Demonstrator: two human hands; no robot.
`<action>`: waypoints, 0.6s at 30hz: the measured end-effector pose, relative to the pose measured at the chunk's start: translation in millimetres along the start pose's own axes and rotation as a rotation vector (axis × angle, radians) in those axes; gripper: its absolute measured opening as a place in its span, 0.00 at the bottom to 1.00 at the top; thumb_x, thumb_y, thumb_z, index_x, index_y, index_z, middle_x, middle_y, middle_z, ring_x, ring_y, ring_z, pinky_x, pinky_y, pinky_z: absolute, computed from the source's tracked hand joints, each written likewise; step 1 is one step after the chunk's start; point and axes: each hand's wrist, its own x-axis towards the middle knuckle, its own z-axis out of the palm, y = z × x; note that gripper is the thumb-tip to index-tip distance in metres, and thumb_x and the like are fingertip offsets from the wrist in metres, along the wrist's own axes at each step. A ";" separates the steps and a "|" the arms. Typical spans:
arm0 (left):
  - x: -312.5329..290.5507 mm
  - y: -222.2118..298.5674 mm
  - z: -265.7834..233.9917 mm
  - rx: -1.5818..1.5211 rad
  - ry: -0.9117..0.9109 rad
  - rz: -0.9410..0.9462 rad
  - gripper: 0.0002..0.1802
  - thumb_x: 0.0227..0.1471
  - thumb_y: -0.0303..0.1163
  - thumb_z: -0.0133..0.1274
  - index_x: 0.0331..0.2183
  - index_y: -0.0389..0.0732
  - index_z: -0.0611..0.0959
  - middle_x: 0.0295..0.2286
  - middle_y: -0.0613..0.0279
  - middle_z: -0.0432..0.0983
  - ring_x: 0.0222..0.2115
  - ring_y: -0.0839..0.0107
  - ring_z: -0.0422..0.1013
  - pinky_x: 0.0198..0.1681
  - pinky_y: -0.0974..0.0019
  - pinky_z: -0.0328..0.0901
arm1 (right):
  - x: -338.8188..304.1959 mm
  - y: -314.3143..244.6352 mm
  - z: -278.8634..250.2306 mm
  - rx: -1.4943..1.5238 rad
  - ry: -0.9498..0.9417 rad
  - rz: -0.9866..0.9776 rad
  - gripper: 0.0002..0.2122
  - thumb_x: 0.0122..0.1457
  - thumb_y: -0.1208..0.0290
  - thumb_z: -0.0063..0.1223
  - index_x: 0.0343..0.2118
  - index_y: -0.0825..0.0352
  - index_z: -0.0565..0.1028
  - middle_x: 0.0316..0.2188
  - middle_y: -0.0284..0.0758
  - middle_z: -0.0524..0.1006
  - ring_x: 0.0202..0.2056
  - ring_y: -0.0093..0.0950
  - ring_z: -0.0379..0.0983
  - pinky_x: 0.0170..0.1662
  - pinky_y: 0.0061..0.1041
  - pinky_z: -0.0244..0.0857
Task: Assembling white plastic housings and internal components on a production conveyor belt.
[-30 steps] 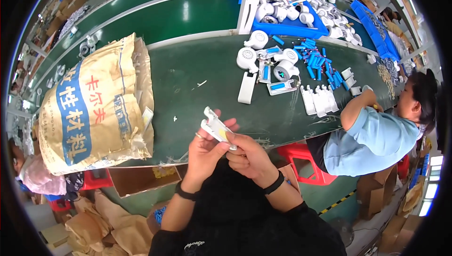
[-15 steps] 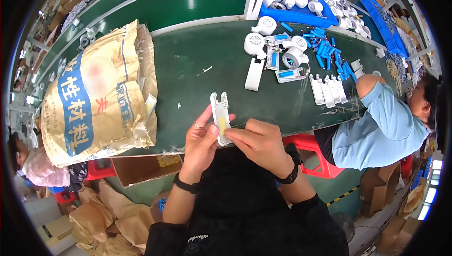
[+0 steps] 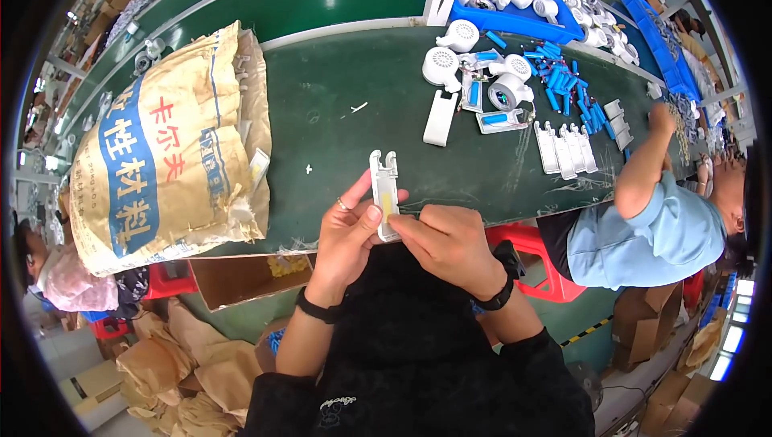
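A long white plastic shell, with hooked prongs at its far end and a yellow strip inside it, is held upright above the near table edge. My left hand grips it from the left, thumb in front and fingers behind. From the right, my right hand is closed, its fingertips pressed to the shell's lower part beside the strip. Those fingertips partly hide the shell's lower end, and whether they pinch anything small cannot be seen.
A large paper sack with white parts stands at left. Right of centre lie white round fan heads, blue cylindrical batteries and several white shells. Behind is a blue bin; a co-worker in a light-blue top sits at right.
The table scene has shifted slightly in view, and the held shell sits a little higher and farther right. The co-worker's arm has reached farther over the table. My grip looks the same.
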 end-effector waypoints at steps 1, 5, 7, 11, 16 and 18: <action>-0.2 0.8 -0.9 0.011 -0.008 -0.002 0.30 0.63 0.28 0.51 0.64 0.44 0.64 0.51 0.42 0.75 0.45 0.64 0.78 0.45 0.62 0.77 | 0.3 0.4 0.7 0.001 0.009 -0.005 0.13 0.43 0.80 0.66 0.34 0.60 0.81 0.18 0.28 0.61 0.17 0.24 0.65 0.19 0.26 0.58; 0.3 -0.7 -5.0 0.068 -0.016 -0.013 0.30 0.63 0.28 0.51 0.64 0.44 0.64 0.50 0.42 0.75 0.45 0.64 0.78 0.45 0.62 0.77 | -0.5 2.0 1.5 0.015 -0.010 0.011 0.13 0.43 0.80 0.65 0.35 0.61 0.82 0.18 0.28 0.62 0.16 0.24 0.65 0.19 0.26 0.58; 1.7 -1.1 -2.7 0.062 -0.004 -0.019 0.30 0.63 0.28 0.51 0.64 0.43 0.64 0.50 0.42 0.75 0.45 0.63 0.78 0.45 0.62 0.77 | -2.0 2.9 2.6 0.016 -0.004 0.028 0.12 0.44 0.80 0.66 0.34 0.61 0.82 0.18 0.28 0.63 0.16 0.24 0.65 0.19 0.27 0.58; 1.8 -2.5 2.4 0.023 0.013 -0.055 0.31 0.63 0.29 0.52 0.65 0.43 0.63 0.49 0.41 0.75 0.45 0.62 0.78 0.45 0.61 0.77 | -6.4 6.6 1.4 0.113 -0.003 0.143 0.11 0.45 0.80 0.66 0.34 0.61 0.82 0.17 0.29 0.64 0.16 0.25 0.65 0.19 0.26 0.58; 6.8 -6.4 7.0 0.041 -0.003 -0.077 0.31 0.63 0.30 0.52 0.64 0.43 0.63 0.50 0.40 0.75 0.46 0.60 0.77 0.45 0.60 0.77 | -16.0 12.8 -7.6 0.099 -0.032 0.145 0.12 0.46 0.78 0.64 0.36 0.59 0.82 0.18 0.29 0.64 0.17 0.26 0.66 0.19 0.28 0.59; 8.6 -9.3 6.4 0.077 -0.013 -0.081 0.31 0.63 0.31 0.51 0.64 0.44 0.63 0.50 0.39 0.74 0.46 0.59 0.77 0.45 0.58 0.78 | -16.3 12.0 -10.2 0.058 -0.032 0.122 0.12 0.45 0.78 0.64 0.35 0.59 0.81 0.18 0.29 0.63 0.17 0.26 0.66 0.19 0.27 0.58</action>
